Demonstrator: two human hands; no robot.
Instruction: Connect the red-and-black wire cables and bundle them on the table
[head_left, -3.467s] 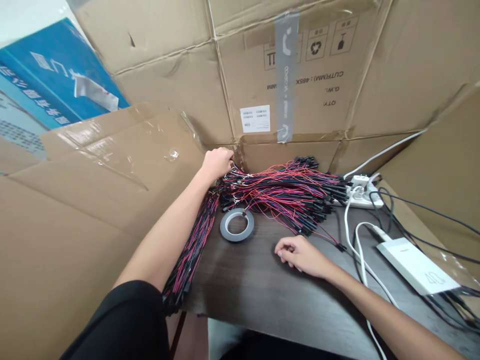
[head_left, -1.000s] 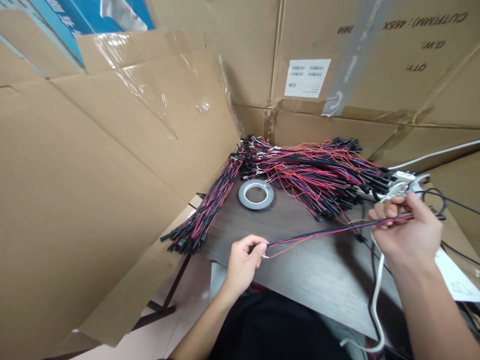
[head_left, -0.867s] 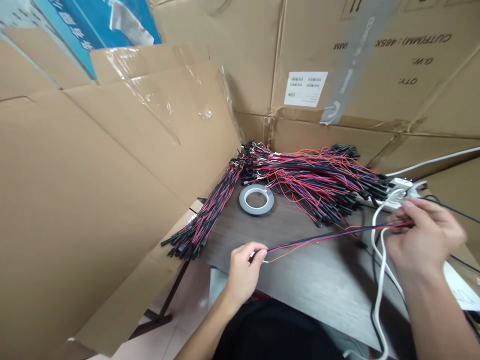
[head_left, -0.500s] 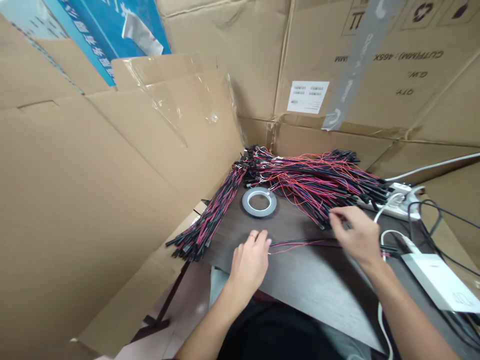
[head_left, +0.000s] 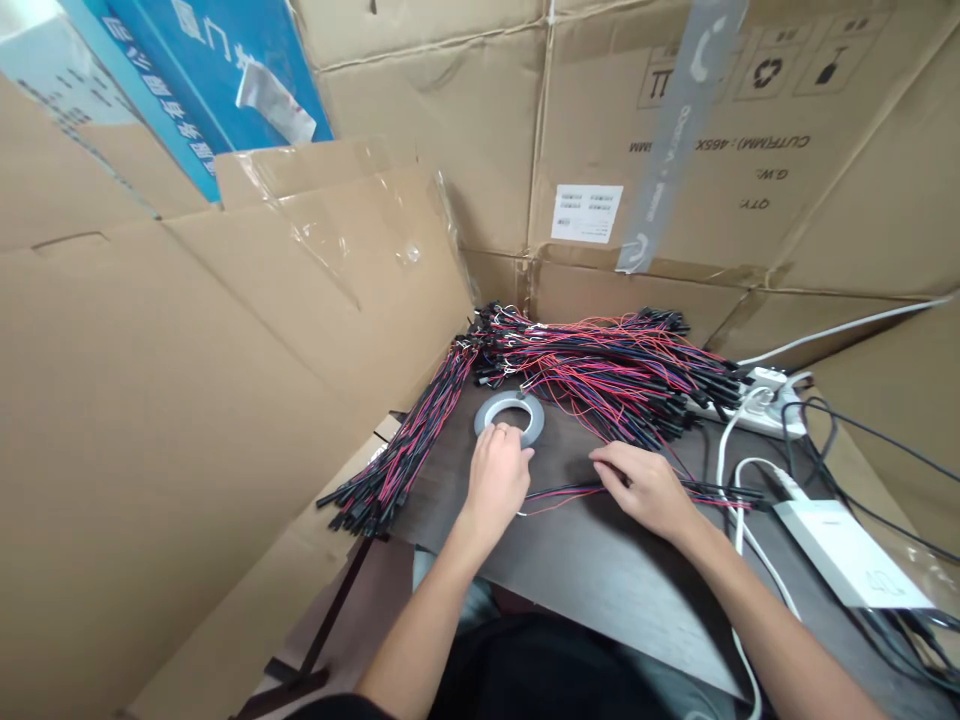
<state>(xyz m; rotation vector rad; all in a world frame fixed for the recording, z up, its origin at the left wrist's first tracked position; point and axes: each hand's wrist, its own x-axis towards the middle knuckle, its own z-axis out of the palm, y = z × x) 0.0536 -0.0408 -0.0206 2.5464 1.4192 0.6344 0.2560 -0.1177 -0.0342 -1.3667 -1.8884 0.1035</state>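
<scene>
My left hand [head_left: 498, 480] has its fingers curled over the near rim of a roll of grey tape [head_left: 535, 418] that lies flat on the table. Those fingertips are partly hidden. A few thin cables [head_left: 562, 492], black, red and purple, lie crosswise on the table; their left ends are beside my left wrist. Above these cables is my right hand [head_left: 646, 488], its thumb and forefinger drawn together. Whatever is between those fingertips, if anything, is too small to make out.
A large heap of red and black cables [head_left: 600, 360] lies at the back, with another bundle [head_left: 409, 450] at the left edge. On the right are a power strip [head_left: 787, 420], a white charger box [head_left: 847, 555] and loose cords. Cardboard walls [head_left: 360, 330] enclose the table [head_left: 585, 580].
My left hand has moved from the ends of the loose cables up to the tape roll. My right hand has come left and lower, away from the heap. The view has shifted slightly.
</scene>
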